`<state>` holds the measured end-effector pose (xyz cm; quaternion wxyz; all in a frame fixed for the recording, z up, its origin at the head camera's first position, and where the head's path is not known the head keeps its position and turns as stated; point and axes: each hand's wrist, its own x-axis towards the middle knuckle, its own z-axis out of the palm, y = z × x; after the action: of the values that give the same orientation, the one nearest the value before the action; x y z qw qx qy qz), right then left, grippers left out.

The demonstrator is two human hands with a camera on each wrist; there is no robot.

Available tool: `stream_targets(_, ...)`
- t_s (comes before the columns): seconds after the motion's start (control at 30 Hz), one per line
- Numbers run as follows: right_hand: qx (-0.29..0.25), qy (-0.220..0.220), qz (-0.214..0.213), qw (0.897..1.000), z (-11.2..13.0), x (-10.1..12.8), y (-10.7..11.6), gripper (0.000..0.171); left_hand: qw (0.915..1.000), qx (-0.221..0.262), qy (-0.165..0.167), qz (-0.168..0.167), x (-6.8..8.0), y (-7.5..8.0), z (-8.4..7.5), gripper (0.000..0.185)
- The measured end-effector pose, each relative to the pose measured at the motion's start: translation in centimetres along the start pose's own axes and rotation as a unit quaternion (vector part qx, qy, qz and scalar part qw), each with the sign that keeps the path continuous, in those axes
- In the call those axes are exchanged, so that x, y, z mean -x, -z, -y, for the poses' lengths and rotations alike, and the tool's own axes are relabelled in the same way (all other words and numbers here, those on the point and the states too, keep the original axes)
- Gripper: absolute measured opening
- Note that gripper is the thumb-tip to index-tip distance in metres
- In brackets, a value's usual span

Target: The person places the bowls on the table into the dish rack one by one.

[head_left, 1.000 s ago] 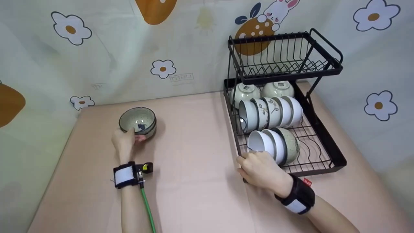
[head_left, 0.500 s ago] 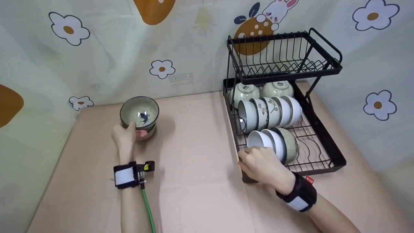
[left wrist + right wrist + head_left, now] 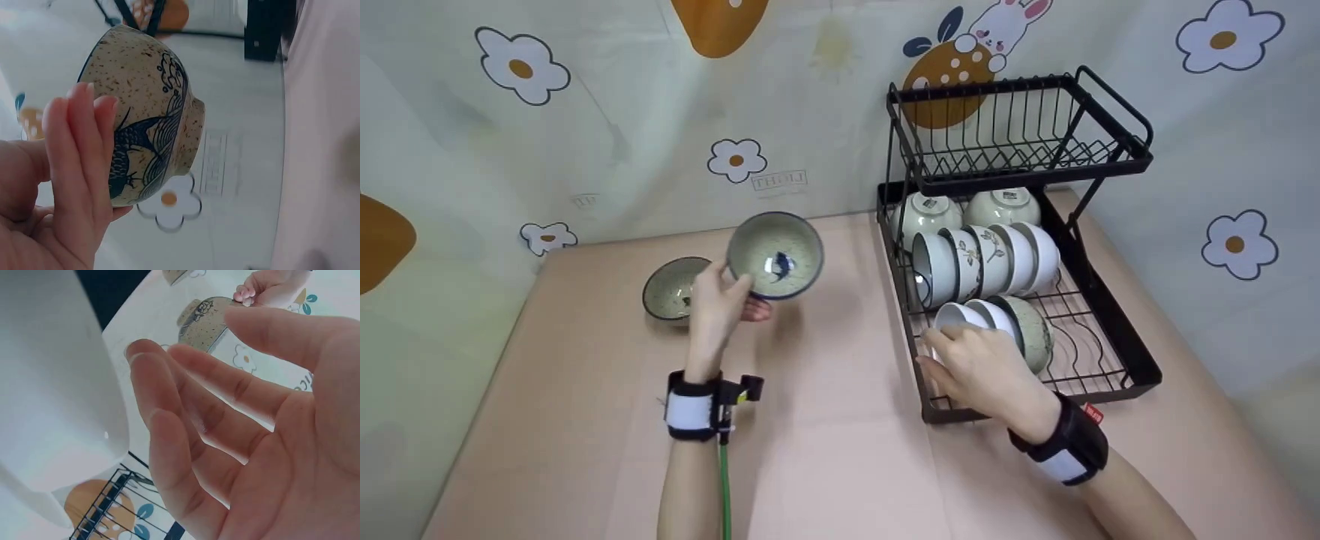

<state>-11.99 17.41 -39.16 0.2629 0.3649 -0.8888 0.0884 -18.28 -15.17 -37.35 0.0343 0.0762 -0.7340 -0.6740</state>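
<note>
In the head view my left hand point(image 3: 718, 304) pinches the rim of a speckled ceramic bowl point(image 3: 787, 244), thumb at the inside edge and fingers beneath. The bowl is raised off the table and tipped toward the camera, a dark blue mark at its bottom. The left wrist view shows a blue fish and waves painted on the bowl's outside point(image 3: 146, 121). A similar bowl point(image 3: 664, 291) sits on the table behind the left hand, partly hidden. My right hand point(image 3: 982, 367), fingers loosely bent and holding nothing, is over the rack's front left corner, close beside a white bowl point(image 3: 56, 382).
A black two-tier dish rack point(image 3: 1144, 379) stands at the right. Its lower tier bears several bowls on edge, such as a leaf-patterned one point(image 3: 994, 259), and two upturned bowls point(image 3: 928, 214) at the back. The upper tier point(image 3: 1039, 180) overhangs the rear part.
My left hand has lifted the upper of two stacked bowls and carried it right, leaving the other on the table. My right hand has shifted slightly up and right at the rack.
</note>
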Motion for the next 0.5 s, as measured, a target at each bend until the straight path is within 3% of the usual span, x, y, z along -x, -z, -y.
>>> stream_targets(0.1, 0.003, -0.011, -0.003, 1.000, -0.3, -0.1, 0.3, 0.023, 0.9995, -0.019, -0.008, 0.025, 0.5, -1.8, 0.0, 0.059)
stream_targets(0.27, 0.016, -0.058, 0.002, 0.998, -0.8, -0.2, 0.9, 0.039, 0.9964, -0.040, -0.028, 0.069, 1.7, -4.5, 0.0, 0.060)
stream_targets(0.5, 0.010, -0.117, -0.014, 0.993, -1.6, -0.4, 1.1, 0.052, 0.9872, -0.068, -0.061, 0.131, 3.8, -7.9, 0.1, 0.062)
